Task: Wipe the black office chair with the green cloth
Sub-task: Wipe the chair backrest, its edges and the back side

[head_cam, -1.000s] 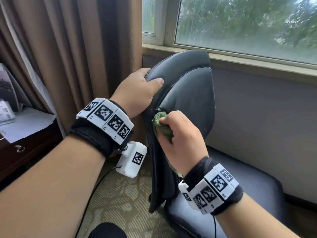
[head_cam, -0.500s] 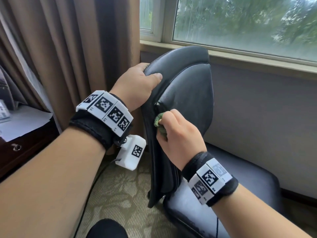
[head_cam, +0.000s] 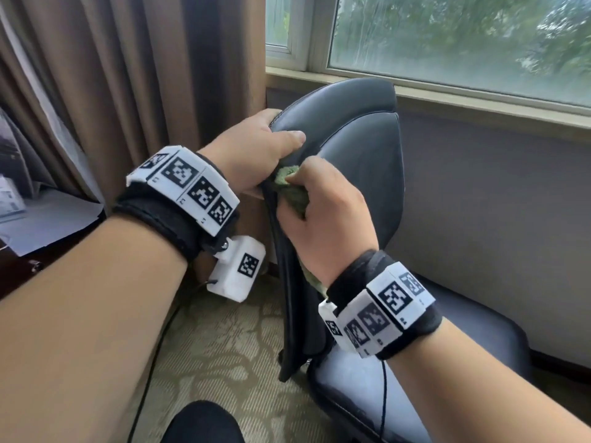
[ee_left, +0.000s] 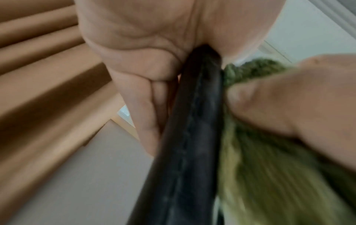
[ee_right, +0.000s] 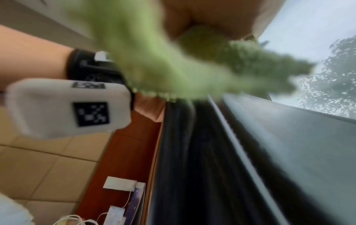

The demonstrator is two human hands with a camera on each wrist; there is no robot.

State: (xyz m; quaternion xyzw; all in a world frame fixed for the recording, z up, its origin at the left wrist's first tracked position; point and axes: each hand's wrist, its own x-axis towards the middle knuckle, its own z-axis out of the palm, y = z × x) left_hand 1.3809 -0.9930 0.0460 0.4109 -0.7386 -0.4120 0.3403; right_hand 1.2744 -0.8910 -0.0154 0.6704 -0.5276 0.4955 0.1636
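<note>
The black office chair stands under the window, its backrest edge toward me and its seat at the lower right. My left hand grips the backrest's upper left edge, thumb on the front face and fingers behind. My right hand holds the bunched green cloth and presses it on the backrest's edge just below the left thumb. In the left wrist view the green cloth lies against the black edge. The right wrist view shows the green cloth blurred above the backrest.
Brown curtains hang close on the left. A dark wooden desk with papers sits at the far left. The window sill and a grey wall run behind the chair. Patterned carpet lies below, crossed by a black cable.
My right hand has slid the green cloth up the backrest's edge, from mid-height to just under the left thumb. The left hand has kept its grip on the backrest's top.
</note>
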